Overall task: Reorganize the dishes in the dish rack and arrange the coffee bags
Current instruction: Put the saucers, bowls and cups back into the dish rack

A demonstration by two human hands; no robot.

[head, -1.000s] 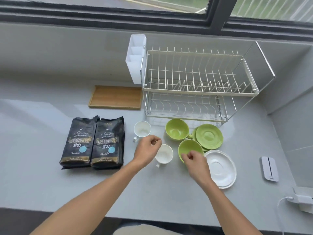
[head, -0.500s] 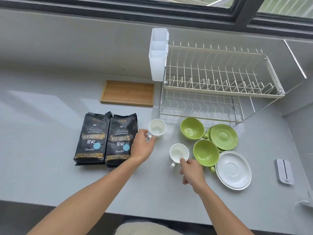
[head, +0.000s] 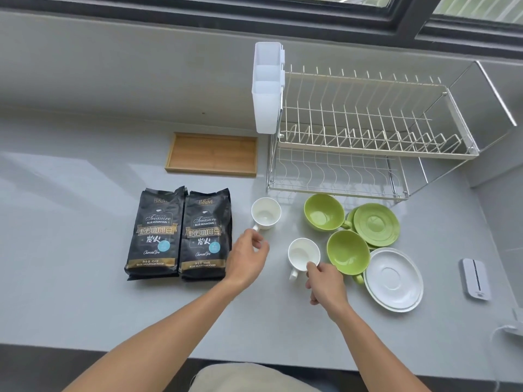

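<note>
Cups within reach, rack still bare

Left hand, fingers curled, pinches the handle of the small white ceramic cup in front of the two-tier wire dish rack. Right hand pinches the second white cup at its near rim. Both cups stand upright; open counter lies between them and the rack.

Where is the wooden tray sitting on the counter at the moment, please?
In the head view, the wooden tray lies flat left of centre, just left of the dish rack and behind the two coffee bags.
</note>
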